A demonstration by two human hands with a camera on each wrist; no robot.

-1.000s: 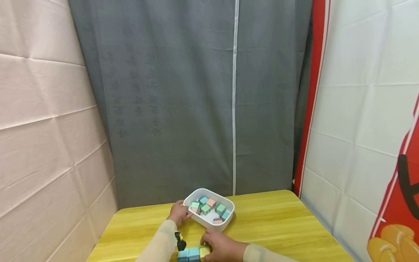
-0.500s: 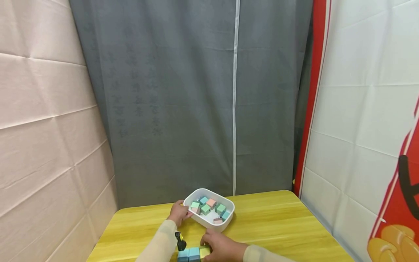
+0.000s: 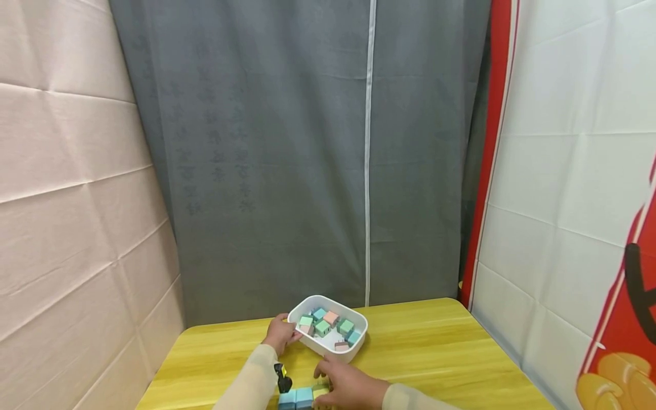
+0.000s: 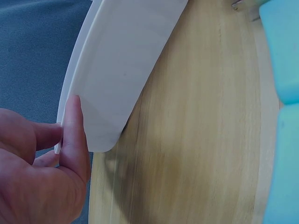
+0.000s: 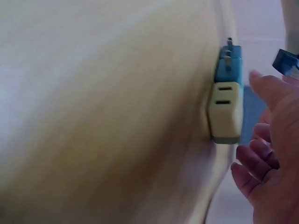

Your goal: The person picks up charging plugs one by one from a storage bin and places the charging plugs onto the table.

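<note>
A white bin point(image 3: 335, 354) stands on the table, holding several pastel blocks point(image 3: 322, 327) in green, blue and pink. My left hand point(image 3: 279, 333) pinches its left rim; the left wrist view shows the thumb and fingers point(image 4: 74, 126) either side of that edge. Close to me, two light blue blocks point(image 3: 295, 398) and a yellow block point(image 3: 322, 389) form a row. Over the yellow end hovers my right hand point(image 3: 351, 386), fingers loosely bent. In the right wrist view the yellow block point(image 5: 225, 112) shows two slots and a blue one has metal prongs; a gap separates this hand from both.
The yellow wood-grain table point(image 3: 425, 347) ends at a grey curtain point(image 3: 277, 171) behind. Pale fabric walls stand to the left and right. A small black device point(image 3: 282, 378) is strapped on the left sleeve.
My right fingers have shifted slightly at the yellow block, blurring a little there. My left hand and the white bin have stayed in place.
</note>
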